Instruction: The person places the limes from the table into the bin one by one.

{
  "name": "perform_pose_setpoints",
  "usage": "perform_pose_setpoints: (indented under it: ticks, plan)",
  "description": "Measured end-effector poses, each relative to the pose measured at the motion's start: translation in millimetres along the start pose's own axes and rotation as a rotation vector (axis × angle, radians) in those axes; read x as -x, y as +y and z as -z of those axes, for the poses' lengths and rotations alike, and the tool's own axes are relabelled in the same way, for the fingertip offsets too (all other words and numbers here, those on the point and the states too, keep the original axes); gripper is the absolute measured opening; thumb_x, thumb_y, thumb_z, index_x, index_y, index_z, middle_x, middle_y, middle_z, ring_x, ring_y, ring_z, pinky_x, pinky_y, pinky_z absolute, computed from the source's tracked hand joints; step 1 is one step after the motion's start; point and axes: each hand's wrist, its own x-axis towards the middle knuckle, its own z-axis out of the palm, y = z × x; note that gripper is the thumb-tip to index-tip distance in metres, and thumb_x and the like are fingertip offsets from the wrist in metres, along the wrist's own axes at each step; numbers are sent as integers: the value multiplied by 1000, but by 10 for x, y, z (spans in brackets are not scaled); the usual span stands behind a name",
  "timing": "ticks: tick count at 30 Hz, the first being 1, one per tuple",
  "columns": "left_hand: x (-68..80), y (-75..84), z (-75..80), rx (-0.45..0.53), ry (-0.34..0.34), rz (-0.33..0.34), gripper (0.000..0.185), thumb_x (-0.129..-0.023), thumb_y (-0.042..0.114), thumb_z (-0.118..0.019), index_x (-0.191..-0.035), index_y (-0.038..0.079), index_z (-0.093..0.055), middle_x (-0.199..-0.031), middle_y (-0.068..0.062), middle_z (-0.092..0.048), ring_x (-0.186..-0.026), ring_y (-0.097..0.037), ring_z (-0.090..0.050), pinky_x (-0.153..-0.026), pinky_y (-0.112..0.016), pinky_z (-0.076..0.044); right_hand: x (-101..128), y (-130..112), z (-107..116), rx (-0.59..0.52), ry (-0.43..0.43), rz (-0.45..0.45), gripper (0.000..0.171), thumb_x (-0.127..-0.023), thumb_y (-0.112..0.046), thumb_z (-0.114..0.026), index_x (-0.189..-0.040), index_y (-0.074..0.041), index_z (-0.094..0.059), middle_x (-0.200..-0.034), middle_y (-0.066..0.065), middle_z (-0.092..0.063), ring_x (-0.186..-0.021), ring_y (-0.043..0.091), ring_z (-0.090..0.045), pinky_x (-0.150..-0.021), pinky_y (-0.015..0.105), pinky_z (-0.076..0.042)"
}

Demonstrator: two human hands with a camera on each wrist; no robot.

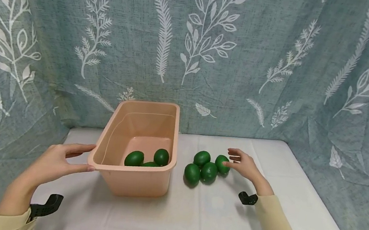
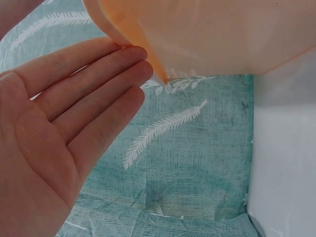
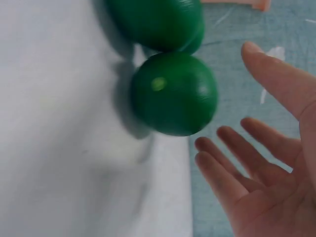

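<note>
My left hand (image 1: 59, 162) rests against the near left corner of a peach plastic bin (image 1: 140, 183). In the left wrist view its straight fingers (image 2: 98, 94) touch the bin's rim, and in the head view the thumb lies at the front corner. My right hand (image 1: 244, 165) reaches over the right end of a cluster of glossy dark green oval fruits, its thumb overlapping the rightmost fruit (image 1: 221, 162). In the right wrist view that fruit (image 3: 174, 94), with a pale spot, sits in front of the spread fingers, which hold nothing.
Three more green fruits, among them one at the left (image 1: 192, 174), lie close together on the white tablecloth (image 1: 156, 224). Inside the bin are three fruits, including one at the left (image 1: 134, 158), partly hidden by the front wall. A blue-green leaf-patterned curtain (image 1: 247, 61) hangs behind.
</note>
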Motion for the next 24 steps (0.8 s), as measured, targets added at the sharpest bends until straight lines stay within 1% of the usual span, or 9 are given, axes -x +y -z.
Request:
perform_pose_setpoints:
  ticks: [2,5,9,16,20,22,24]
  plan:
    - [2,3,7,2,-6,1,60,-78,43,-76,-130,19,-60,-127,-5,-62,-116,-37,-58,-86,-24,-53,18,32,-25,-11,-21,-47,70,-85,-35,-71,-142,-6,-42,-141,19,-46,-125,38,-50,-100,49,-47]
    - [1,6,12,2,-8,-5,59,-79,43,-76,-130,18,-60,-127,-5,-62,-115,-37,-58,-87,-25,-52,29,62,-64,-8,-40,-92,74,-85,-36,-71,-143,-4,-39,-142,20,-44,-125,39,-50,-100,49,-47]
    - [-2,9,8,0,-5,-8,59,-78,42,-76,-130,18,-60,-126,-5,-63,-115,-37,-58,-88,-27,-53,2,95,-119,13,-44,-124,76,-84,-38,-72,-142,-2,-40,-139,22,-47,-121,40,-52,-97,49,-49]
    - [-13,1,-1,-1,-3,-10,59,-78,43,-76,-129,18,-61,-125,-4,-63,-115,-36,-59,-87,-21,-51,-27,93,-188,29,-37,-198,75,-82,-41,-73,-140,-4,-44,-137,21,-49,-119,39,-54,-92,47,-52]
    - [-15,-5,-2,0,-2,-11,59,-78,42,-76,-129,19,-61,-126,-4,-63,-115,-36,-59,-86,-19,-51,-23,80,-193,22,-28,-219,75,-81,-41,-73,-140,-5,-44,-137,20,-49,-119,38,-54,-91,46,-53]
    - [-13,-7,1,-1,-1,-11,58,-78,42,-76,-129,20,-61,-125,-3,-63,-115,-36,-59,-86,-18,-50,-24,80,-193,19,-29,-215,75,-82,-40,-73,-140,-5,-44,-137,20,-49,-119,38,-55,-90,45,-53]
    - [-10,-8,4,-4,0,-12,58,-78,42,-76,-129,21,-61,-125,-3,-63,-115,-36,-59,-86,-20,-51,-25,84,-197,16,-29,-213,75,-81,-41,-73,-139,-4,-44,-136,20,-49,-118,38,-55,-89,44,-54]
